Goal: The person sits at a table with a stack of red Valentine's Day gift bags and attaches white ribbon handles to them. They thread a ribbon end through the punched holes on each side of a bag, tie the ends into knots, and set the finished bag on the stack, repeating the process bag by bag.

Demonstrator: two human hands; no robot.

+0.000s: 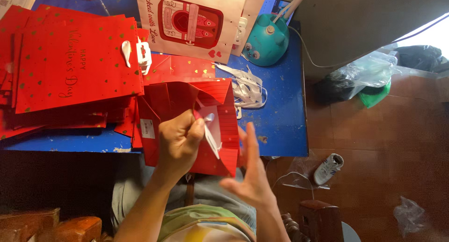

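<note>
Head view: I see my left hand (pixel 177 141) pinching a white ribbon (pixel 211 138) on the open red paper bag (pixel 220 130) at the blue table's near edge (pixel 280 130); right hand (pixel 250 174) splayed empty, lower centre.

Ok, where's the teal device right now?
Head view, top centre: the teal device sits on the blue table, right of the white bag, above the ribbons.
</note>
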